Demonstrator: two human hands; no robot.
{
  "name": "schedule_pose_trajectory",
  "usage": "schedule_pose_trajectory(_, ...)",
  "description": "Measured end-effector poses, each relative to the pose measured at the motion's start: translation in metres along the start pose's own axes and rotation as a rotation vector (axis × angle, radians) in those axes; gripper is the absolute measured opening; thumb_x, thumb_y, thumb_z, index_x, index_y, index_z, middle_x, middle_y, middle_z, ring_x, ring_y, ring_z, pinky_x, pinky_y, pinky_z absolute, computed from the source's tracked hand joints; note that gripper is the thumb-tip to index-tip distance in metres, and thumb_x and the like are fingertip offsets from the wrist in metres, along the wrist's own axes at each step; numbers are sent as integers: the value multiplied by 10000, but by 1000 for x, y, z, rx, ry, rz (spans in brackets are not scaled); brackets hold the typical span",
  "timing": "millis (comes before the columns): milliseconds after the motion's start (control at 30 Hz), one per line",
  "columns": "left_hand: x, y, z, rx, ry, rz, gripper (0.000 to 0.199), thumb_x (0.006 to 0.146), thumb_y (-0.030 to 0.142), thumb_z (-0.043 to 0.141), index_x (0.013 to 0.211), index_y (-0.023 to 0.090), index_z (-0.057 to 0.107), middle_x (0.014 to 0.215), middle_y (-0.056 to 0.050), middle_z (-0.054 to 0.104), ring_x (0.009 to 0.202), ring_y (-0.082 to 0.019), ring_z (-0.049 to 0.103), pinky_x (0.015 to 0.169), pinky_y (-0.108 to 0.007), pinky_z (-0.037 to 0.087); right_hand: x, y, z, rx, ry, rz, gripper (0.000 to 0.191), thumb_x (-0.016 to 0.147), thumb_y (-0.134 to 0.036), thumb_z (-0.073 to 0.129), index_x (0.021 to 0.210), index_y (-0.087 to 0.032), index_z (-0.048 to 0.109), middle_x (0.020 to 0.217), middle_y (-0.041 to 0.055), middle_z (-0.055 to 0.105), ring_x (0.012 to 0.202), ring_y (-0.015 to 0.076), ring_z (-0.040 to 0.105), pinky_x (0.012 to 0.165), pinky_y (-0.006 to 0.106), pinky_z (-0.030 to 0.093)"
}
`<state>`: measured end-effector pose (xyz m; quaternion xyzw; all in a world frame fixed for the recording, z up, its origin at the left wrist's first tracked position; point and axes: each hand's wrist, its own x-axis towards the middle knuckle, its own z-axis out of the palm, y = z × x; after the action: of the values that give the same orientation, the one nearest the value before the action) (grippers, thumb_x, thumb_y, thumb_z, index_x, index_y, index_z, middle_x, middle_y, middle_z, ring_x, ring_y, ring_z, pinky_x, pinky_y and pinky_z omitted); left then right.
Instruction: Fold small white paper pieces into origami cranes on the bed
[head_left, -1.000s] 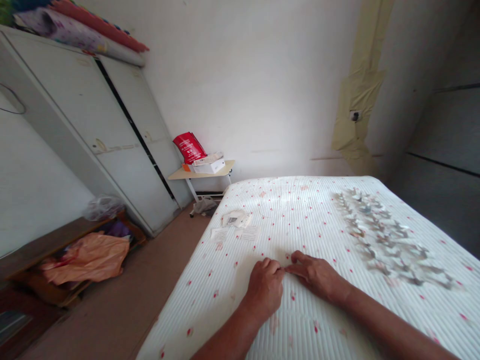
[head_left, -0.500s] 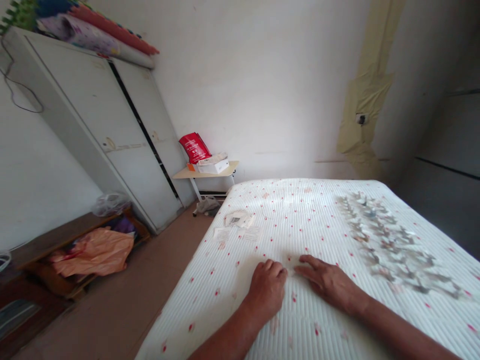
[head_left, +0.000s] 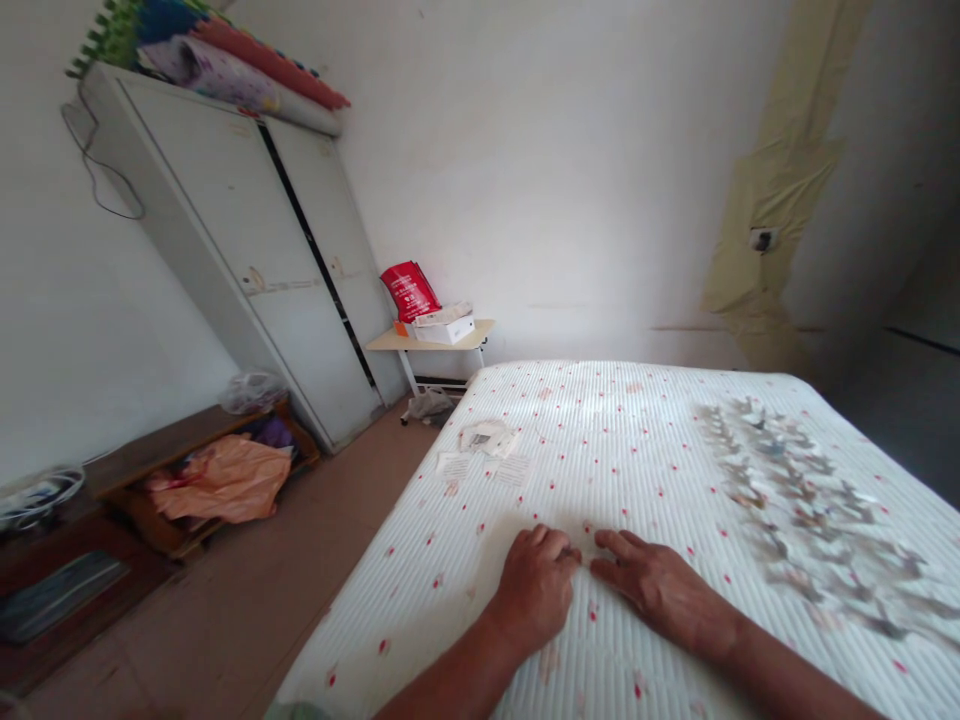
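Observation:
My left hand (head_left: 534, 590) rests on a white ribbed mattress cover (head_left: 600, 440) with small red flecks, its fingers curled down against the fabric. My right hand (head_left: 660, 590) lies flat on the same cover with its fingers spread, just right of my left hand. Neither hand visibly holds anything. Several paper slips (head_left: 487, 445) lie on the cover farther ahead. A blurred patch of grey, branching scraps (head_left: 795, 510) spreads over the right side of the mattress, out of reach of both hands' fingertips.
The mattress's left edge drops to a brown floor (head_left: 300, 540). A small table (head_left: 427, 341) holding a red bag (head_left: 409, 291) and white box (head_left: 444, 330) stands beyond it. A grey wardrobe (head_left: 247, 250) and a low wooden shelf with orange plastic (head_left: 217, 480) stand left.
The whole view has shifted, with the room sliding right and the wardrobe coming further into frame. My right fingertips have moved slightly away from my left hand.

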<state>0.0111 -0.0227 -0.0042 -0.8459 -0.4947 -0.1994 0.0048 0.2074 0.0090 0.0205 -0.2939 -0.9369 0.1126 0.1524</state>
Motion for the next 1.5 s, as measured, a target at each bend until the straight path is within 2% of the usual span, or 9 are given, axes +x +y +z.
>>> schedule_pose_trajectory(233,0,0,-2,-21,-9,-6,267,731,95,495,953,195,603,867,-44,563,842,-184,457,732,-328,356,-10,6,1,114,59,50,248,863,-217,365,818,-197,608,951,74,599,847,173,557,716,277,455)
schedule_pose_trajectory(367,2,1,-6,-47,0,-13,264,728,85,490,932,200,610,865,-35,563,852,-177,456,746,-320,355,-6,9,9,203,172,178,212,798,-137,386,922,-199,547,904,48,587,791,150,565,714,263,452)
schedule_pose_trajectory(467,3,2,-7,-42,0,-12,262,723,80,486,917,198,616,860,-39,559,848,-176,456,741,-318,354,1,12,15,247,222,271,149,802,-176,395,866,-195,528,830,30,576,702,135,558,661,249,448)
schedule_pose_trajectory(600,2,4,-9,-33,0,-15,275,709,65,484,911,196,616,856,-38,564,847,-178,460,737,-319,355,10,13,20,188,251,353,197,848,-236,360,780,-192,539,784,32,558,684,135,557,644,246,438)
schedule_pose_trajectory(833,5,-1,-1,-125,68,-80,284,703,59,467,874,208,639,857,-30,582,847,-168,480,765,-311,362,15,3,27,-63,127,344,168,817,-232,424,729,-201,562,810,21,538,741,140,559,587,217,407)
schedule_pose_trajectory(933,11,-5,5,-195,119,-188,295,705,110,494,951,211,622,859,-23,588,845,-163,488,768,-299,378,14,1,29,-82,150,338,148,811,-205,417,741,-197,547,818,24,542,743,139,558,593,216,405)
schedule_pose_trajectory(1033,18,-4,10,-181,111,-232,204,677,181,568,866,207,641,848,-22,578,844,-173,486,752,-300,382,14,1,29,-66,166,331,123,798,-185,419,739,-195,526,802,21,546,709,133,558,591,216,404)
schedule_pose_trajectory(1333,24,-6,15,-339,153,-276,143,619,64,558,645,186,630,699,5,579,741,-137,509,678,-247,386,14,4,26,62,190,356,118,753,-144,414,702,-194,508,725,-1,537,619,113,531,561,204,380)
schedule_pose_trajectory(1500,32,-5,15,-382,200,-232,150,612,36,550,622,174,608,676,2,568,726,-134,505,651,-232,385,15,11,27,30,277,272,167,776,-127,378,695,-189,510,711,5,523,612,109,518,559,202,374)
